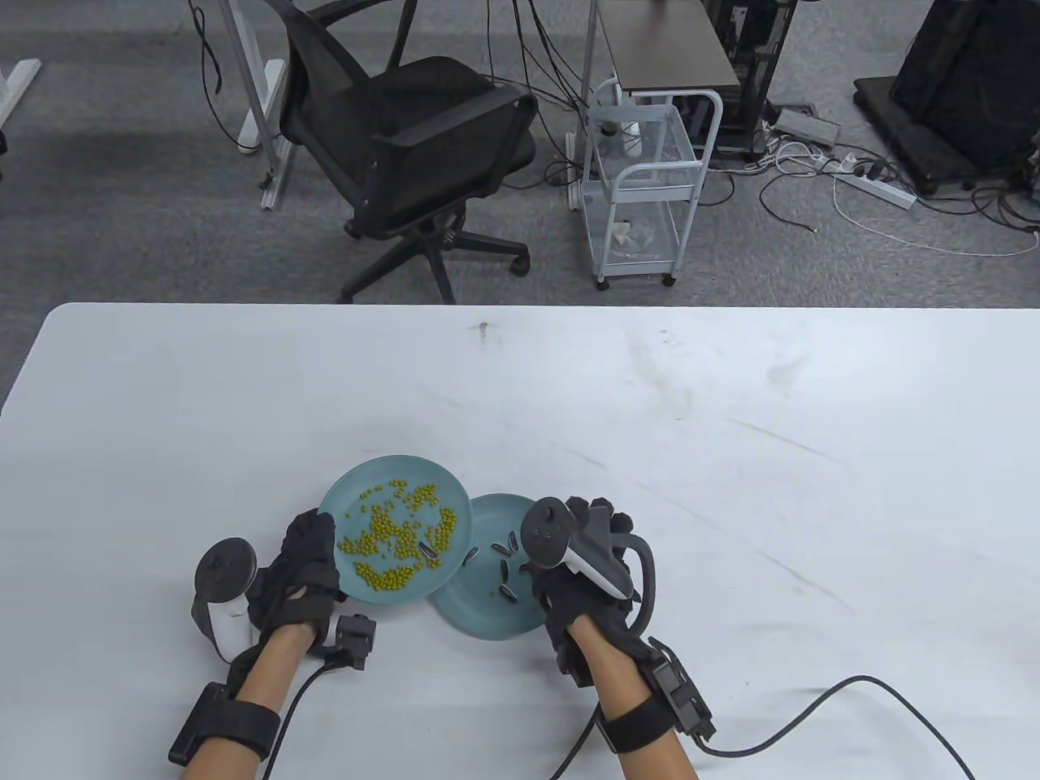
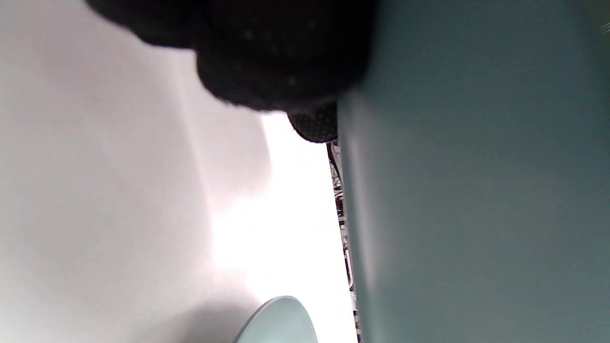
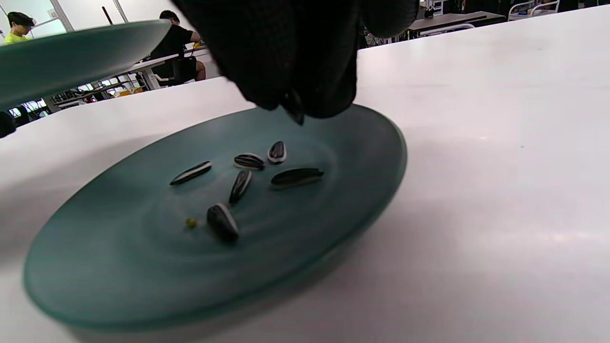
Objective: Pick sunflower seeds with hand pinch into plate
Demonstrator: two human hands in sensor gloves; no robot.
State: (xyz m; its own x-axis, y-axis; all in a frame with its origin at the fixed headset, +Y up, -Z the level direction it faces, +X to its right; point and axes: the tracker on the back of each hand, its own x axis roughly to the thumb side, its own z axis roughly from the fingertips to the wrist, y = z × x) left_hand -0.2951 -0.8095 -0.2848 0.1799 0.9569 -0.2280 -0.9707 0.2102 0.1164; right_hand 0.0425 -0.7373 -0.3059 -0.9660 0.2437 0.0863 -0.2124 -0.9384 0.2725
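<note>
Left hand (image 1: pixel 305 569) gripping the rim of a raised teal plate of green beans (image 1: pixel 396 530), tilted above the white surface (image 1: pixel 731 455), one striped seed (image 1: pixel 430 554) among the beans. Right hand (image 1: pixel 581 569) poised over the lower teal plate (image 3: pixel 362 143), fingers (image 3: pixel 305 71) together, pinching a sunflower seed (image 3: pixel 294 108). Six seeds (image 3: pixel 248 162) and one green bean (image 3: pixel 191 222) lying in that plate.

sunflower seeds (image 3: pixel 248 164): striped, loose (six) | teal plate (image 3: pixel 381 138): flat on table
</note>
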